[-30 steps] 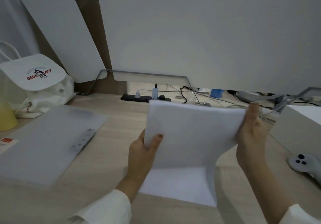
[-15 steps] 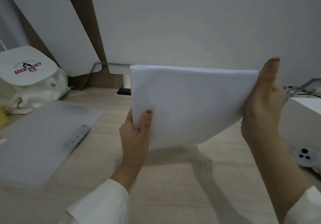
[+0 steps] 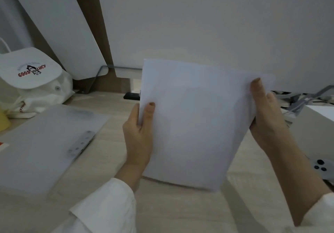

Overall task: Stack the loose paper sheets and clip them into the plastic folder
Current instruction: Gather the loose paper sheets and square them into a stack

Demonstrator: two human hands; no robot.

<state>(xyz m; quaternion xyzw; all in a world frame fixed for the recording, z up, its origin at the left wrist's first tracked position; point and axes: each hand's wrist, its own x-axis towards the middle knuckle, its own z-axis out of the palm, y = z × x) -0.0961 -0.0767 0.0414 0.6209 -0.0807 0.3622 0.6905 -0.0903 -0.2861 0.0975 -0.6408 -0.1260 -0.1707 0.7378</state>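
A stack of white paper sheets (image 3: 195,124) stands almost upright in the middle of the view, its bottom edge down at the wooden desk (image 3: 180,211). My left hand (image 3: 139,133) grips its left edge, thumb on the front. My right hand (image 3: 265,113) grips its right edge near the top. The translucent plastic folder (image 3: 45,142) lies flat on the desk to the left, apart from the paper. Its metal clip bar (image 3: 81,144) runs along its right side.
A white "GOOD LUCY" bag (image 3: 30,80) sits at the back left, with a yellow object (image 3: 3,122) at the left edge. White boards (image 3: 198,24) lean along the back. A white box (image 3: 316,120) and a grey controller (image 3: 323,169) are at the right.
The sheets went from one held above another on the desk, to a stack lifted high and wide, to the stack now turned upright and lowered onto the desk.
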